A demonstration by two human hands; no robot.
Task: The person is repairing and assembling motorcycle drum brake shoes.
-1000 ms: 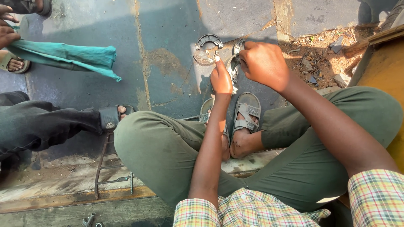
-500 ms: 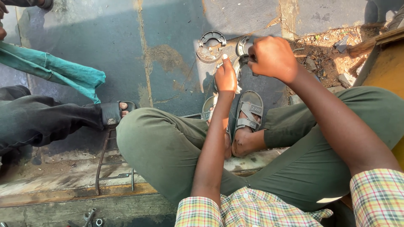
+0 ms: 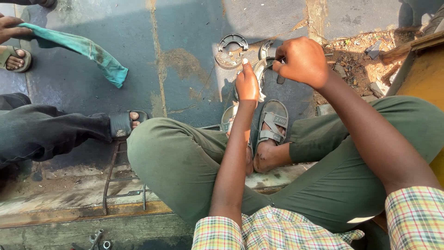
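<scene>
I squat with both arms stretched out over my sandalled feet. My left hand (image 3: 247, 83) rests on a curved metal brake shoe (image 3: 260, 69) on the grey floor, steadying it. My right hand (image 3: 303, 61) is closed around a small dark tool whose tip touches that same shoe. A second brake shoe, semicircular and grey (image 3: 231, 51), lies just to the left of it on the floor. Much of the held shoe is hidden under my hands.
Another person's trouser leg and sandalled foot (image 3: 121, 123) reach in from the left. At the upper left their hand (image 3: 10, 28) holds a teal rag (image 3: 88, 52). Rubble (image 3: 356, 55) lies upper right beside a yellow panel (image 3: 423, 74). A metal rack (image 3: 122, 180) sits lower left.
The teal rag has swung lower and to the right. My right hand has lifted a little above the brake shoe; my left hand stays on it.
</scene>
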